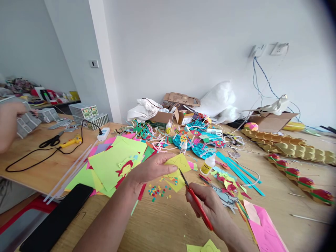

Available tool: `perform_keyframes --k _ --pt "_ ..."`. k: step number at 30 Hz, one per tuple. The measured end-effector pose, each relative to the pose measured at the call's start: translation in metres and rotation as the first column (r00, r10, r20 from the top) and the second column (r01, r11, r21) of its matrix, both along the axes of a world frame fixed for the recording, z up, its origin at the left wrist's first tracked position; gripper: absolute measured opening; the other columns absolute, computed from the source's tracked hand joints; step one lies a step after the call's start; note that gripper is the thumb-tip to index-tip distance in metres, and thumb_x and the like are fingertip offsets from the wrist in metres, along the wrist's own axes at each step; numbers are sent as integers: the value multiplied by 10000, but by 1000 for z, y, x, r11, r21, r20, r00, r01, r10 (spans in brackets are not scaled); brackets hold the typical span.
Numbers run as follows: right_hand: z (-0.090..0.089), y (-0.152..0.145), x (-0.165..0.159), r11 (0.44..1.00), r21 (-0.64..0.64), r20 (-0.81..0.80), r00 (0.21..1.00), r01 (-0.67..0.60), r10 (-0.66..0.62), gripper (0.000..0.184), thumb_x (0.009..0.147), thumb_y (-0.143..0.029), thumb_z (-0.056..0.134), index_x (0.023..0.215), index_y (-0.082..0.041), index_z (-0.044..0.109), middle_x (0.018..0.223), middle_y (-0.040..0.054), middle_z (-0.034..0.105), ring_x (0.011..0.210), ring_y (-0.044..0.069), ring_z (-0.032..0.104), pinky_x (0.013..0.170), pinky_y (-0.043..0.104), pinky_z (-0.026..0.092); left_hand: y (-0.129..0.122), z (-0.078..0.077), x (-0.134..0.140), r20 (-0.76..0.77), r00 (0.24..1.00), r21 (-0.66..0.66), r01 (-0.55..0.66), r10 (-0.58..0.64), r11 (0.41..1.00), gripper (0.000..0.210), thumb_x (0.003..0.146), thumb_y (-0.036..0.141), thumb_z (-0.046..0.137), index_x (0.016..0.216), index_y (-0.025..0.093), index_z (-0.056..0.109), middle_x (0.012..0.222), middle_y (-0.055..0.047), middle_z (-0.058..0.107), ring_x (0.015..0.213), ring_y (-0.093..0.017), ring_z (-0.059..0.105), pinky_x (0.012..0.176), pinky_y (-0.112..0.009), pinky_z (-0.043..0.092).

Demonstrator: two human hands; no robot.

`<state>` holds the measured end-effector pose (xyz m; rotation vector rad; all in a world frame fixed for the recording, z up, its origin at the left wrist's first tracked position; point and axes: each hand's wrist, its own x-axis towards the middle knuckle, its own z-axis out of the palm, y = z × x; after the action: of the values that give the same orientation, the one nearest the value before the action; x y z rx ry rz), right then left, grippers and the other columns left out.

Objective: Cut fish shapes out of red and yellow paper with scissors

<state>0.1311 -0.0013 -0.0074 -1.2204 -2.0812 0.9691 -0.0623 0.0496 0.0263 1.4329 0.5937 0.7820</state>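
Observation:
My left hand (157,168) pinches a piece of yellow paper (181,162) by its left side, thumb on top. A shape is drawn on the paper in dark line. In my right hand (207,199) are red-handled scissors (196,203), their dark blades meeting the paper's lower edge. Below the paper lies another yellow paper scrap (178,184), with small coloured paper dots (157,190) scattered to its left. A white glue bottle (208,164) stands to the right of the held paper. More yellow scraps (203,247) lie at the bottom edge.
Stacked coloured sheets (110,161) and a black slab-like object (57,217) lie to my left. Beyond are black scissors (51,140), a yellow glue gun (70,140) and another person's arm (9,122). Egg-carton strips (296,147) lie right; pink paper (265,227) sits front right.

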Motion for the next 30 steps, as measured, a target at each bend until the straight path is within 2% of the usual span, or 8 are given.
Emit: perform_keyframes --k 6,13,18,22,30 --pt "3 -1 -1 999 30 61 998 30 -31 324 871 -352 343 577 -222 305 507 -54 327 449 103 356 421 234 235 0 0 -1 -26 1000 12 -6 6 1000 280 765 307 594 994 152 637 818 -34 618 705 -149 552 671 -248 428" --pt "2 -1 1 999 47 35 999 18 -20 339 883 -376 348 584 -221 314 510 -57 335 447 101 348 426 237 228 1 -1 -1 -45 993 97 -100 105 990 261 779 337 570 937 136 627 767 -18 580 743 -155 531 706 -257 412" --pt "2 0 1 999 40 -5 1000 -15 15 361 872 -426 360 576 -221 332 513 -50 345 453 106 343 433 244 226 0 0 -1 -53 996 112 -64 70 992 245 792 340 546 915 139 615 758 -10 556 722 -146 517 687 -251 402" --pt "4 -1 0 1000 14 -19 1000 -21 22 386 877 -459 344 575 -220 336 507 -50 350 445 104 341 435 248 218 -1 1 -1 -68 993 142 -84 94 986 234 793 338 541 889 138 616 756 -10 556 733 -149 513 701 -254 398" --pt "2 0 2 1000 3 -21 1000 -2 2 370 877 -443 353 585 -215 349 505 -56 331 439 102 340 436 249 213 -1 0 1 -58 994 167 -79 90 983 214 814 326 523 900 150 610 808 -14 557 778 -147 505 742 -257 396"
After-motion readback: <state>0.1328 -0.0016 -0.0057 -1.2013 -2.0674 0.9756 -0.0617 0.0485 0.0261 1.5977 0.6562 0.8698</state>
